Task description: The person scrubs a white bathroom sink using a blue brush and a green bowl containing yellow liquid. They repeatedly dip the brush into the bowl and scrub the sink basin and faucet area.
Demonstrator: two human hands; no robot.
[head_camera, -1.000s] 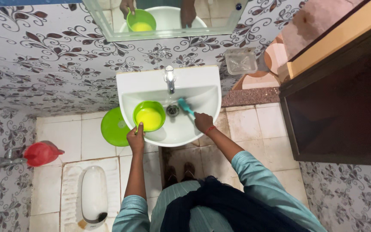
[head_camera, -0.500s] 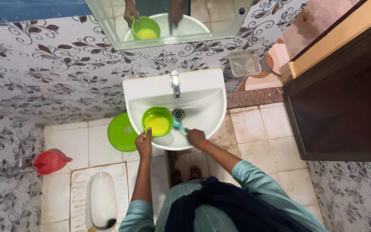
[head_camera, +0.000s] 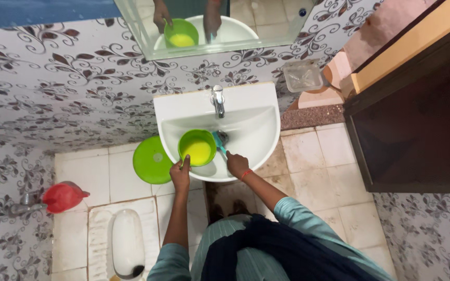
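A white wash basin [head_camera: 259, 148] hangs on the patterned wall, with a chrome tap [head_camera: 217, 100] at its back. My left hand [head_camera: 180, 174] grips the handle of a green mug [head_camera: 197, 147] that holds yellow liquid and sits inside the basin's left half. My right hand [head_camera: 237, 165] is at the basin's front rim, closed on a teal brush [head_camera: 220, 141]. The brush head lies by the drain, right beside the mug.
A green round lid [head_camera: 151, 160] lies on the floor left of the basin. A red tap cover [head_camera: 62, 197] sticks out of the left wall above a squat toilet pan [head_camera: 126, 243]. A mirror [head_camera: 266, 21] hangs above, a clear soap dish [head_camera: 301, 76] right of it, a dark door [head_camera: 417, 114] further right.
My right hand has drawn the brush from the basin's right side back toward the drain and the mug. The view has shifted slightly, so the basin sits further right.
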